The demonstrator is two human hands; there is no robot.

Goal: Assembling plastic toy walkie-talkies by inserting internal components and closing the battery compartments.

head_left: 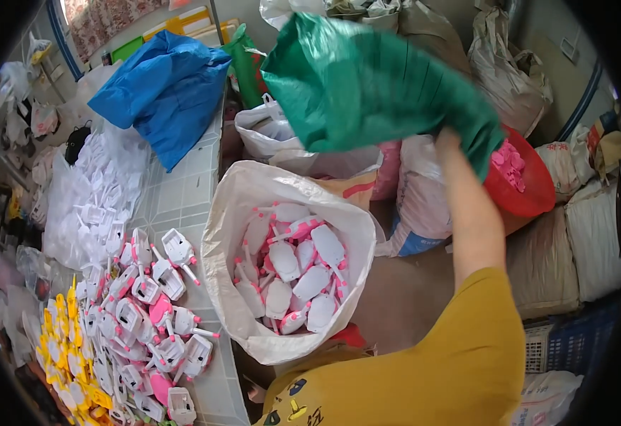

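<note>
My right arm reaches forward in a mustard sleeve, and my right hand point(449, 140) grips a large green plastic sack point(353, 85), its fingers hidden in the folds. The sack is spread out in the air, partly blurred, above the far bags. In front of me an open white woven sack point(218, 263) holds several white plastic parts point(286, 259) with pink ends, piled loosely. My left hand does not clearly show; a small skin-coloured patch appears by the table edge, and I cannot tell what it is.
Left of the sack runs a table point(183, 195) heaped with white-and-pink parts point(172, 334), yellow parts point(76, 355) and white pieces in clear plastic. A blue bag point(165, 89) lies at its far end. To the right stand a red tub point(530, 174) with pink pieces, full sacks point(598, 234) and a blue crate point(580, 344).
</note>
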